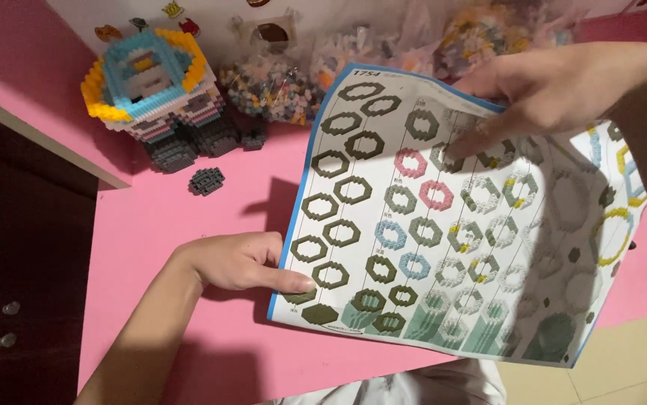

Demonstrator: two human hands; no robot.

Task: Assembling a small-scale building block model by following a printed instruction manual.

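Note:
A large paper instruction sheet (443, 247) printed with rows of octagonal ring diagrams is held up over the pink table (181, 225). My left hand (237, 261) pinches its lower left edge, thumb on the printed side. My right hand (548, 86) grips the top right part, fingers spread over the page. A partly built block model (155, 90) with a yellow and light-blue octagonal top stands at the back left. A small dark grey block piece (207, 181) lies on the table in front of it.
Clear plastic bags of small coloured bricks (278, 86) lie along the back, behind the sheet. The table's left edge (53, 139) drops to a dark area. A pale floor (623, 367) shows at the bottom right.

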